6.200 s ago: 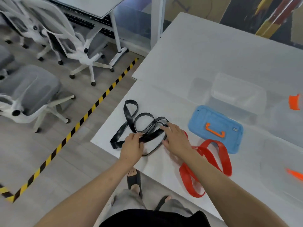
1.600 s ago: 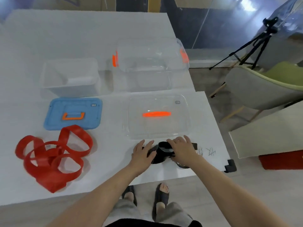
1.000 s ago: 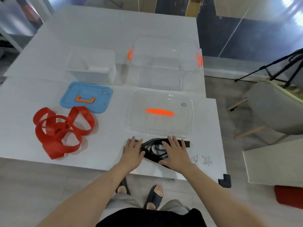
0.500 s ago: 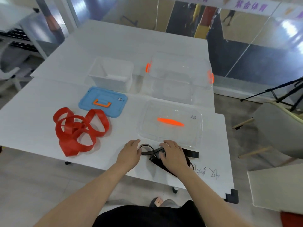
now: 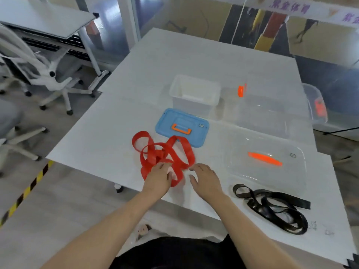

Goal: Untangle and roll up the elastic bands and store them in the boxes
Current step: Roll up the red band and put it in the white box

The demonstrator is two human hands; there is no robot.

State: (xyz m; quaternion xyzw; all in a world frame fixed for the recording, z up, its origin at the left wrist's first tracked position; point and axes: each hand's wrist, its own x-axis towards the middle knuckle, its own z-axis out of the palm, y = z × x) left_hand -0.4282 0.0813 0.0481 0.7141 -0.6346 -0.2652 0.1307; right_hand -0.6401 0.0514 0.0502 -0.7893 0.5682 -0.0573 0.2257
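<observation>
Left hand point(image 5: 158, 176) rests fingers-down on the tangled red band point(image 5: 165, 154), gripping nothing visible, right hand point(image 5: 206, 179) open beside it; flat, floppy, probably light rubber, best pinched at a free outer loop.

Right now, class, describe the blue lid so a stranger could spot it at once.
On the white table, find the small white box. The blue lid lies flat just in front of it, partly under the red band. It alone is opaque blue with an orange handle; the other lid is clear.

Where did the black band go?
The black band lies loose on the table's near right edge, just in front of the clear lid, right of both hands.
</observation>
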